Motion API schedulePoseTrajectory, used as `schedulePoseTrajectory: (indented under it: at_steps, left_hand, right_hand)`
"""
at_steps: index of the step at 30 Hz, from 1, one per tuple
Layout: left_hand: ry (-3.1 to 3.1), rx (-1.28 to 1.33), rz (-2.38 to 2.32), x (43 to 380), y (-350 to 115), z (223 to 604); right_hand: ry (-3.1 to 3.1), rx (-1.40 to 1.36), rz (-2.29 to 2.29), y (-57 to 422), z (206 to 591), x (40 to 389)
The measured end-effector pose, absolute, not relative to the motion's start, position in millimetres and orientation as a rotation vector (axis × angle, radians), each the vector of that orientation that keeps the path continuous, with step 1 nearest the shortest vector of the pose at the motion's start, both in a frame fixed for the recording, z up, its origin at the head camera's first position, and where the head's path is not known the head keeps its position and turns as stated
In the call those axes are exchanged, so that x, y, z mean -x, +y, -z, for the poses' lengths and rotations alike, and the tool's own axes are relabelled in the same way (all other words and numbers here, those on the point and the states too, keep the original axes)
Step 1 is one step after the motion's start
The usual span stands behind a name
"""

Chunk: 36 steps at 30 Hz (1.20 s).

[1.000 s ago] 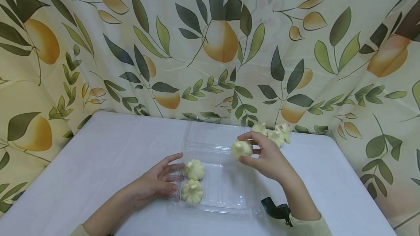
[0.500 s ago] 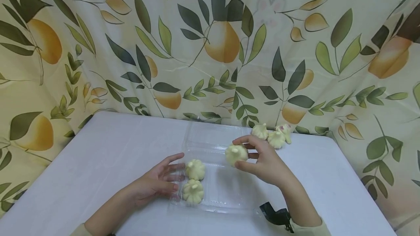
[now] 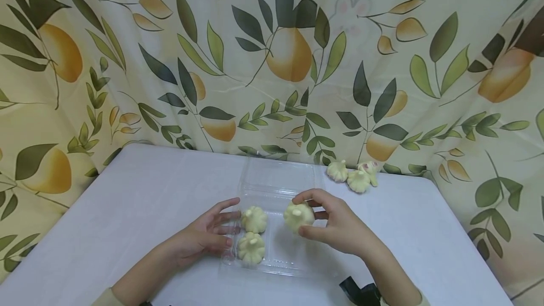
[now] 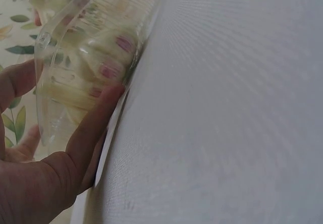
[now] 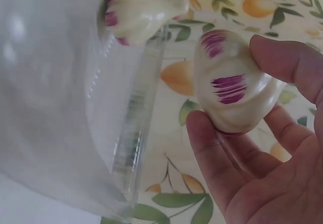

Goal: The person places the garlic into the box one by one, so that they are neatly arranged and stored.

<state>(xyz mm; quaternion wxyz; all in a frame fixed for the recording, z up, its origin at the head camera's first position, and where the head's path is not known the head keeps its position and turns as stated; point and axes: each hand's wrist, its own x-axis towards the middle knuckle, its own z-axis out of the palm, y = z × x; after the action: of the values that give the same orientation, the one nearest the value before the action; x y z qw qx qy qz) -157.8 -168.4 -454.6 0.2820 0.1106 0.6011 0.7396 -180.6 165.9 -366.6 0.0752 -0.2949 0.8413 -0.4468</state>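
R hand (image 3: 340, 225) is pinching a garlic bulb (image 3: 296, 216) over clear box (image 3: 286, 264), bringing it left & twd box's front edge vs 1 sec ago; L hand (image 3: 206, 233), fingers spread, is touching box's left edge.

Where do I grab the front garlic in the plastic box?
Probably its fat middle, from above and the right: the front garlic sits stem up with that side free. Another garlic is just behind it, and the wall of the box and left hand are on its left.
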Motion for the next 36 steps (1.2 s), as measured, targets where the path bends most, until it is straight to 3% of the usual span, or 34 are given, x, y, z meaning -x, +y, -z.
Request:
schedulePoseTrajectory:
  at_steps: [27,36]
  left_hand:
    - [1.602,-0.297,-1.981,158,-169,456]
    - [1.594,-0.3,-1.987,159,-169,456]
  right_hand:
    - [2.573,1.076,1.107,130,404,160]
    - [2.647,1.014,0.965,127,404,158]
